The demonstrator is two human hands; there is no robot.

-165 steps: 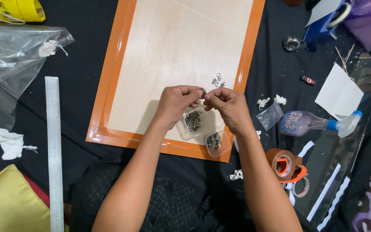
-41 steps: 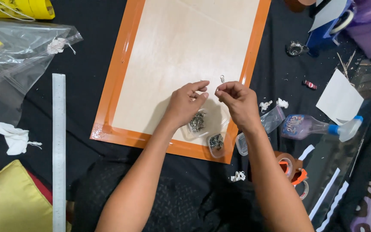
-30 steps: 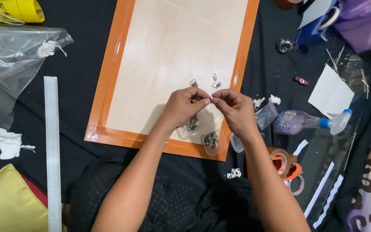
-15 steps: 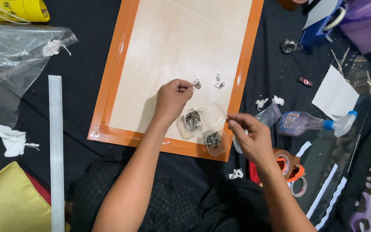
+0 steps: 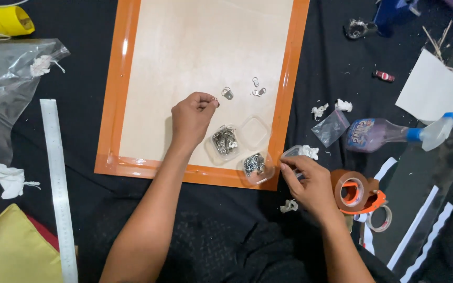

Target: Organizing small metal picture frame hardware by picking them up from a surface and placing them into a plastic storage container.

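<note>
The left hand [image 5: 192, 116] pinches a small metal ring [image 5: 213, 99] — barely discernible; the right hand [image 5: 308, 181] closes on a clear lid [image 5: 291, 152], contents unclear.

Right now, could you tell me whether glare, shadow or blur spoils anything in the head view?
In the head view, light is even and soft; glare streaks the orange frame along its glossy left edge and the clear plastic bag. The left hand and right hand look sharp, without motion blur. The small metal hangers are too tiny to make out in detail.
</note>
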